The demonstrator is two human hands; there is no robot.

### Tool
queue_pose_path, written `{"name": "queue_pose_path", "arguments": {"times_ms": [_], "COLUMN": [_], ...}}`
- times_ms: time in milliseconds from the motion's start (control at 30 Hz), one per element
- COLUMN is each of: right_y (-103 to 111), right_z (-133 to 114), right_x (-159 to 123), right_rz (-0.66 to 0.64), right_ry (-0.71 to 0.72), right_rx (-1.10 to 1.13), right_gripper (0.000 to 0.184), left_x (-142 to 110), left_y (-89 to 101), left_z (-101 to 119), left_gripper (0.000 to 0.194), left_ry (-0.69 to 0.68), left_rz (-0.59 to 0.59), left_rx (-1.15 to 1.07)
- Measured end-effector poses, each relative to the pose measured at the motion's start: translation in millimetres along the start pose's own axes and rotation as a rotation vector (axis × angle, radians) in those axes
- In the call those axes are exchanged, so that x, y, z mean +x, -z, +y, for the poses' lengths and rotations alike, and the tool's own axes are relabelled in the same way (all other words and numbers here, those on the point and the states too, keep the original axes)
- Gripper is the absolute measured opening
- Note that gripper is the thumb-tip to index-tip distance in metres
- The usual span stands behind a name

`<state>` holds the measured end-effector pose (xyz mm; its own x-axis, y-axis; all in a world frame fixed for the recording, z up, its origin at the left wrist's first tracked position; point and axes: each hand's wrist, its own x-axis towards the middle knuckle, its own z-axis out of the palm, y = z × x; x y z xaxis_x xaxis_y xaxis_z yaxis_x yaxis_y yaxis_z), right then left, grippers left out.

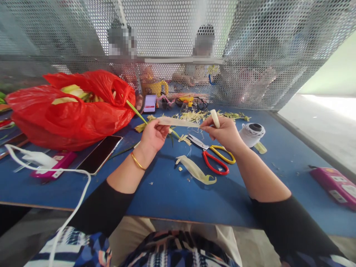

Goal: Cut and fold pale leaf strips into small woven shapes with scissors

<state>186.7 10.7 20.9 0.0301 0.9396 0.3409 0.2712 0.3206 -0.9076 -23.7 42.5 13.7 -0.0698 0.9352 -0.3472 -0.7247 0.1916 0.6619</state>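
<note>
A pale, papery husk strip (179,122) is stretched nearly level between my two hands above the table. My left hand (156,135) grips its wider end, with the fingers curled. At the narrower end, my right hand (222,130) pinches it between thumb and fingertips. A small cream-coloured roll (215,118) stands up at the right hand's fingers; its kind is unclear. Scissors (213,155) with one red and one yellow handle lie open below the right hand. Nearer me lies a loose piece of husk (196,170). A long green stem (137,112) runs behind my left hand.
A red plastic bag (91,126) holding husks fills the left. Phones (100,154) (150,103), a purple power strip (57,165) with a white cable, husk scraps (193,116), a white thread spool (251,134) and another purple strip (335,185) lie around. A perforated metal screen (178,33) stands behind.
</note>
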Motion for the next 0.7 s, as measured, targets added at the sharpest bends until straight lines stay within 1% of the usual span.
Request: {"name": "queue_pose_path", "arguments": {"times_ms": [133,233,333,433,533,633,700], "right_y": [-0.2,-0.5,0.9,5.3,12.1,17.8,19.3], "right_z": [1.7,2.5,4.1,6.1,8.3,10.6,11.6], "right_x": [-0.9,-0.7,0.7,4.0,9.1,13.8,15.2], "right_rz": [-0.071,-0.101,-0.09,0.002,0.088,0.069,0.048], "right_ry": [-0.017,-0.073,-0.157,-0.263,-0.343,-0.362,-0.345], "right_rx": [-0.124,-0.096,0.019,0.16,0.336,0.492,0.553], "right_gripper": [0.004,0.003,0.008,0.017,0.029,0.039,0.041], "left_x": [5.7,8.2,8.2,7.7,7.2,5.3,3.4], "left_y": [2.2,3.4,3.8,4.2,4.6,4.0,3.1], "left_z": [2.0,2.4,3.9,6.8,8.9,8.7,7.6], "left_gripper": [0.025,0.021,0.021,0.02,0.02,0.021,0.02], "left_ry": [0.014,-0.046,-0.111,-0.188,-0.247,-0.246,-0.234], "left_rz": [0.03,0.049,0.078,0.112,0.111,0.107,0.096], "left_rx": [-0.062,-0.047,-0.026,0.015,0.069,0.105,0.118]}}
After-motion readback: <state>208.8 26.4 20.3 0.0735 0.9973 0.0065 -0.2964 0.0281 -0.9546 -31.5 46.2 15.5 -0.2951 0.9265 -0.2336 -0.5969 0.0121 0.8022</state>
